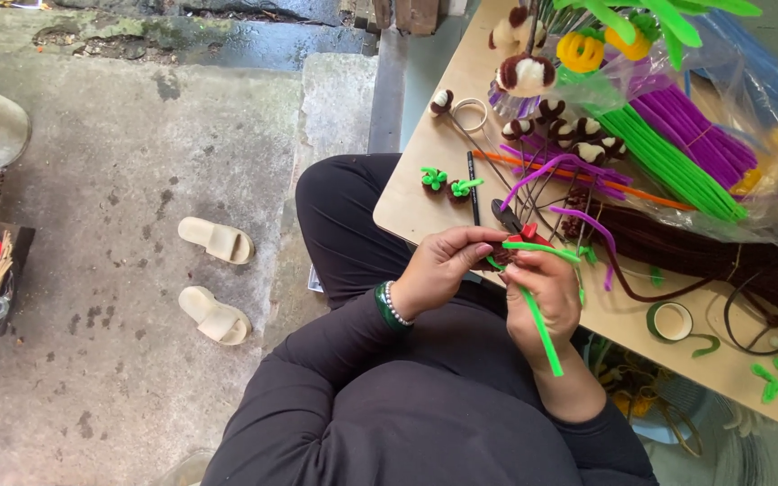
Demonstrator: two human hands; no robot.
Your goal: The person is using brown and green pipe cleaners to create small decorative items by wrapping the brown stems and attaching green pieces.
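My left hand (443, 265) pinches a small dark brown fuzzy piece (501, 256) at the near edge of the wooden table (411, 202). A bright green pipe cleaner (542, 328) wraps round that piece and runs down through my right hand (544, 292), which grips it. Both hands meet above my lap. Red-handled pliers (515, 225) lie just beyond my fingers. Two finished brown pieces with green tops (447, 184) sit on the table to the left.
Bundles of green (677, 162), purple (695, 126) and brown pipe cleaners (713, 252) lie in plastic on the table. A roll of green tape (673, 321) lies right of my hands. Two cream slippers (216, 277) rest on the concrete floor at left.
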